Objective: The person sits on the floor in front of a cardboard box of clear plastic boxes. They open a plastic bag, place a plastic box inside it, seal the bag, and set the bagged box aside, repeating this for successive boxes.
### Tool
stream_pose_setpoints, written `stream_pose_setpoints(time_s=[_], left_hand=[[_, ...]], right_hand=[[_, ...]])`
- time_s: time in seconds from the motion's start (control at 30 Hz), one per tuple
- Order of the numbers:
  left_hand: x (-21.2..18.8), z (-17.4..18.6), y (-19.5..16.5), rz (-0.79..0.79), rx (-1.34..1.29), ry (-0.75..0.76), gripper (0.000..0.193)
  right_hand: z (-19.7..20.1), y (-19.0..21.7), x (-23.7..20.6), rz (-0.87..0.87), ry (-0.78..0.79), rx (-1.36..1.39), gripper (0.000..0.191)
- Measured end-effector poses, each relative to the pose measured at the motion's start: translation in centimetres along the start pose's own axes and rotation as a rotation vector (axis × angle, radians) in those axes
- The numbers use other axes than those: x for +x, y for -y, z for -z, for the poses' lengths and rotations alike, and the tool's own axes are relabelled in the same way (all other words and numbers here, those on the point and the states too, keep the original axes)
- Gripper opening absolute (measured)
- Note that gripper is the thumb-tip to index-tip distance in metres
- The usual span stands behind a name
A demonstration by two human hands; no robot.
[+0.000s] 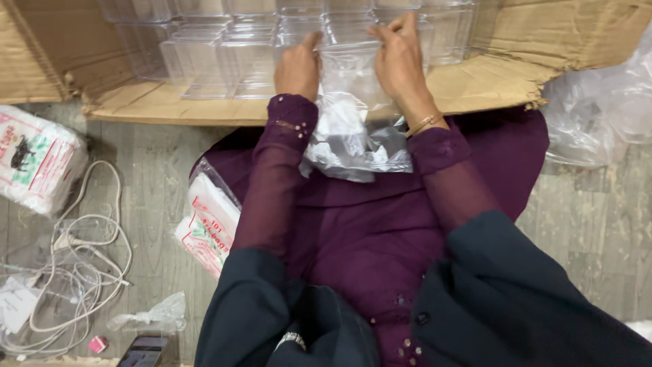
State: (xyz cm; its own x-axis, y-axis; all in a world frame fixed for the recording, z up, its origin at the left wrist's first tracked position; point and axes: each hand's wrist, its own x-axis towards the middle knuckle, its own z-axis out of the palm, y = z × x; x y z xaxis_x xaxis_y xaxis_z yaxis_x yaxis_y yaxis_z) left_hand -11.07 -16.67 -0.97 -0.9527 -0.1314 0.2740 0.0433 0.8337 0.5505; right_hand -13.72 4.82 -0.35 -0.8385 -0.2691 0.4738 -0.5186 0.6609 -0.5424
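Both hands hold a clear plastic bag (350, 75) upright between them, far in the scene, over the flap of an open cardboard box (475, 85). The left hand (299, 68) has its fingers closed on the bag's left top edge; the right hand (399, 61) pinches the right top edge. The bag's crumpled lower part hangs onto the purple garment (367, 238) in the lap. Behind the hands, clear plastic containers (224, 47) fill the box. White cables (81, 272) lie on the floor at near left, beside a printed packet (207, 228).
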Motion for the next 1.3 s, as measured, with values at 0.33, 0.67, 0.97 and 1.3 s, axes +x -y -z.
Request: stream_pose_setpoints(time_s=[0.33, 0.67, 0.97, 1.3], left_hand=[[-1.0, 0.6, -1.0, -0.163, -0.037, 0.067, 0.046], [-0.9, -0.3, -0.2, -0.127, -0.295, 0.074, 0.029], [-2.2, 3.7, -3.8, 0.057, -0.968, 0.053, 0.018], [-7.9, 7.3, -6.5, 0.226, -1.352, 0.267, 0.015]], right_hand=[[1.4, 0.7, -0.4, -0.108, 0.057, 0.018, 0.046], [2.0, 1.1, -0.6, -0.088, -0.096, 0.034, 0.033], [6.0, 2.4, -2.2, -0.401, -0.18, 0.723, 0.008], [9.9, 5.7, -6.6, -0.444, 0.043, 0.929, 0.009]])
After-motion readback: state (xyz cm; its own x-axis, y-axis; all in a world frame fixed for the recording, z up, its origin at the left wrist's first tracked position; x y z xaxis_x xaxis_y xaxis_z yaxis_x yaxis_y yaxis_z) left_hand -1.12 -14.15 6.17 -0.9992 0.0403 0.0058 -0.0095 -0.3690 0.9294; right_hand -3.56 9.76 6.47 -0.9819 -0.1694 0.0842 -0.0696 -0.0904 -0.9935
